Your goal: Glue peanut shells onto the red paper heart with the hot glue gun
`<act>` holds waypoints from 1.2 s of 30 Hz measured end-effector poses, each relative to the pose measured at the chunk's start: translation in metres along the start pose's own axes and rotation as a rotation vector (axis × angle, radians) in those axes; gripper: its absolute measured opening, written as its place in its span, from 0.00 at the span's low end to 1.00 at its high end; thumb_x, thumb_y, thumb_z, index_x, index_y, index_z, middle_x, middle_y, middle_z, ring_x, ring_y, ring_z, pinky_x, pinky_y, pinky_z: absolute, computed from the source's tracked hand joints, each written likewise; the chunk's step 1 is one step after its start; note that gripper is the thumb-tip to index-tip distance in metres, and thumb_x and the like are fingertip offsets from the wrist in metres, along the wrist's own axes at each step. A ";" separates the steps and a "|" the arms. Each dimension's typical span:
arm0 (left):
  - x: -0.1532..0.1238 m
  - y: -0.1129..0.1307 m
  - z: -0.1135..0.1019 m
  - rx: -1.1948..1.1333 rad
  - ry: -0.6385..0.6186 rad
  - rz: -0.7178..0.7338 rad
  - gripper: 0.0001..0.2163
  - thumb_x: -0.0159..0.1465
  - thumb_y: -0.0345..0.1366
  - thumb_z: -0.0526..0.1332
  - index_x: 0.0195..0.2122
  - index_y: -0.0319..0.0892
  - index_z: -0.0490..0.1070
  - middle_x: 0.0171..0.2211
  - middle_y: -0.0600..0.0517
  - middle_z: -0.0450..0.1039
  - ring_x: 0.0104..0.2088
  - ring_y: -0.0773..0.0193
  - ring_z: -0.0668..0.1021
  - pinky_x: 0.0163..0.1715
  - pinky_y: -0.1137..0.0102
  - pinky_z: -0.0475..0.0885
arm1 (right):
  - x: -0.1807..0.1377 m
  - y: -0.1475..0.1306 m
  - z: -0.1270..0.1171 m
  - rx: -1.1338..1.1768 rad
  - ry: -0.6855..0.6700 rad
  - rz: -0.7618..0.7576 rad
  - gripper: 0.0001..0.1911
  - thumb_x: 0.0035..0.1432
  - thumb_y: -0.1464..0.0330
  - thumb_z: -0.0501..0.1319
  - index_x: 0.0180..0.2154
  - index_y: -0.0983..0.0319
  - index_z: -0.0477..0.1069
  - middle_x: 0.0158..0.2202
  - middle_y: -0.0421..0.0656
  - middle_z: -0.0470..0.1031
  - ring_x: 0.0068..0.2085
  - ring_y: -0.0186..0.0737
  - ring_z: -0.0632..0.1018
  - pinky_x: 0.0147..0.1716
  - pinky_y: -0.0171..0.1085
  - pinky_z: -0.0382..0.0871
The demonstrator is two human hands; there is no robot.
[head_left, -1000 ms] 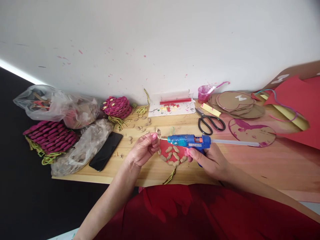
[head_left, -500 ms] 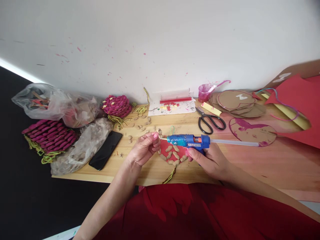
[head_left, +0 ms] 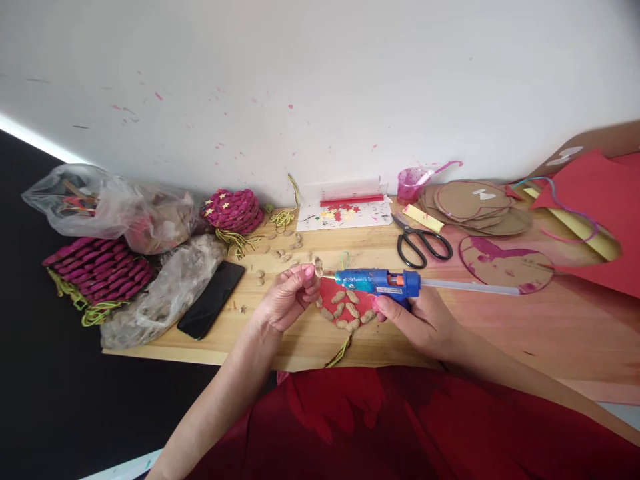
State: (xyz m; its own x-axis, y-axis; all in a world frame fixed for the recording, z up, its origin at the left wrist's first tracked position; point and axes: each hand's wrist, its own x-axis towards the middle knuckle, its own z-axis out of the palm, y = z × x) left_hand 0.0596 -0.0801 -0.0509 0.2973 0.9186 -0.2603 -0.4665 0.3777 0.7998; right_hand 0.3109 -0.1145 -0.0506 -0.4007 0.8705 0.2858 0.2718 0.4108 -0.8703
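My right hand (head_left: 423, 323) grips a blue hot glue gun (head_left: 380, 281), its nozzle pointing left and a clear glue stick sticking out to the right. My left hand (head_left: 287, 299) pinches a peanut shell (head_left: 318, 265) right at the nozzle tip. Below the gun lies a red paper circle (head_left: 345, 307) with several peanut shells stuck along its lower edge and a green string hanging off the wooden table's (head_left: 310, 340) front edge.
Loose peanut shells (head_left: 283, 253) lie behind my left hand. A black phone (head_left: 210, 300), plastic bags (head_left: 160, 293) and magenta woven pieces (head_left: 93, 270) sit left. Black scissors (head_left: 423, 243), cardboard discs (head_left: 475, 207), a pink cup (head_left: 409, 183) and red paper (head_left: 595, 200) sit right.
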 end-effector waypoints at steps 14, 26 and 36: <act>0.000 0.000 0.000 0.017 -0.013 0.004 0.24 0.53 0.42 0.78 0.19 0.39 0.61 0.19 0.60 0.50 0.23 0.73 0.60 0.21 0.79 0.57 | 0.000 0.000 0.001 0.025 0.035 0.061 0.17 0.68 0.59 0.60 0.28 0.61 0.71 0.24 0.41 0.73 0.26 0.37 0.72 0.27 0.36 0.65; 0.000 0.003 0.001 0.024 0.010 0.028 0.23 0.51 0.43 0.78 0.19 0.39 0.63 0.18 0.60 0.53 0.22 0.74 0.61 0.20 0.80 0.58 | 0.001 0.000 0.001 -0.014 0.021 0.078 0.19 0.69 0.57 0.59 0.28 0.61 0.72 0.25 0.41 0.73 0.26 0.37 0.72 0.26 0.36 0.64; 0.001 0.006 0.008 0.837 0.243 0.142 0.10 0.52 0.39 0.75 0.30 0.39 0.82 0.22 0.50 0.75 0.20 0.70 0.68 0.20 0.74 0.59 | 0.012 0.018 0.001 0.187 0.266 0.268 0.23 0.69 0.49 0.56 0.34 0.61 0.71 0.30 0.42 0.74 0.31 0.38 0.75 0.31 0.37 0.66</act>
State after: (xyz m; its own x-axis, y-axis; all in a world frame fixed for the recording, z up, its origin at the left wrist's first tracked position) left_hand 0.0634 -0.0777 -0.0420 0.0529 0.9857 -0.1600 0.3058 0.1366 0.9422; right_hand 0.3103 -0.0969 -0.0630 -0.0905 0.9895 0.1122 0.1621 0.1258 -0.9787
